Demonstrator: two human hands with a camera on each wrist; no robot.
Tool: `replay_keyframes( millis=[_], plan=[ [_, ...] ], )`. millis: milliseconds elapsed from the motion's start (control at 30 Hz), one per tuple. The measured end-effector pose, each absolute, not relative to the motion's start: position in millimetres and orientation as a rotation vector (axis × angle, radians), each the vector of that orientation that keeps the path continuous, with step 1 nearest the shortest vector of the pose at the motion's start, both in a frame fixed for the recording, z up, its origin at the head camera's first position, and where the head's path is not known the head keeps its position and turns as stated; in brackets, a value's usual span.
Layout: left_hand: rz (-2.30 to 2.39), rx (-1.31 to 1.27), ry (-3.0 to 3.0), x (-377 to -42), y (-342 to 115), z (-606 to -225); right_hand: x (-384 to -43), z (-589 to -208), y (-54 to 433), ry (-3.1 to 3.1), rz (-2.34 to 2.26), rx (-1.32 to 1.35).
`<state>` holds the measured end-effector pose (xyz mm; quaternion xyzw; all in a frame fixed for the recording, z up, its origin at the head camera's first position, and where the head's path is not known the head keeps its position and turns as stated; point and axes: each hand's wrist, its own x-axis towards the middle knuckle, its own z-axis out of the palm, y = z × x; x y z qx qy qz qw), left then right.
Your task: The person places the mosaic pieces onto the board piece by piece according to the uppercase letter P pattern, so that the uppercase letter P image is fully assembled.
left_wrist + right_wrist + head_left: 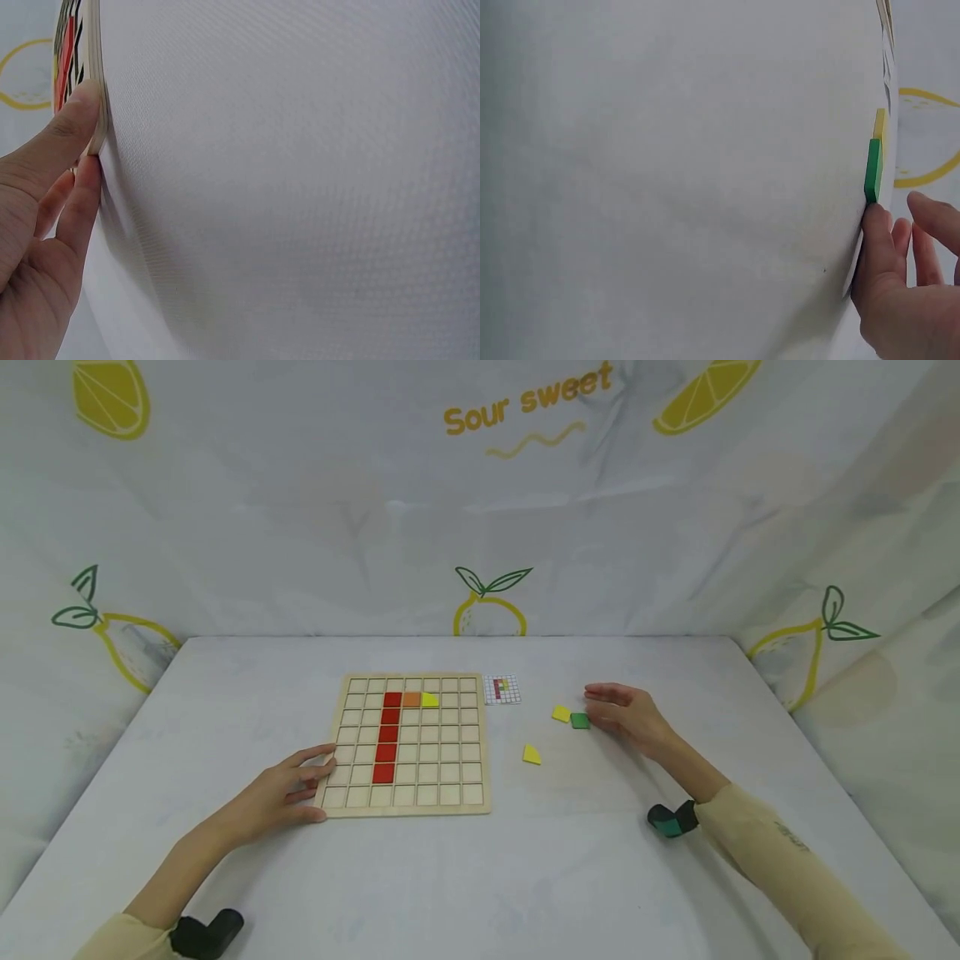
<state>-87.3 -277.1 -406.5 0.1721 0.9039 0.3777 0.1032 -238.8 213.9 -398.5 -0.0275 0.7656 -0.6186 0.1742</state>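
My left hand rests against the left edge and near-left corner of a wooden grid board, fingers fairly straight. The left wrist view shows its thumb and fingers touching the board's rim. On the board, a column of red square tiles is joined at the top by an orange tile and a yellow round-cornered tile. My right hand lies beside a green tile, thumb apart, a fingertip at the tile's edge. A yellow tile sits next to the green one.
A small printed pattern card lies at the board's upper right edge. Nearer me is another yellow round-cornered tile. White cloth covers the table, and a lemon-print curtain hangs behind it.
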Motion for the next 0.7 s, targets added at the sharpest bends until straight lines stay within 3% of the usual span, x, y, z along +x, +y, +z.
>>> replay_keyframes(
  millis=[700],
  plan=[
    [1.107,0.509,2.677,-87.3,-277.1,-406.5,-265.1,-408.6,231.6,2.487,-1.142,-0.659]
  ],
)
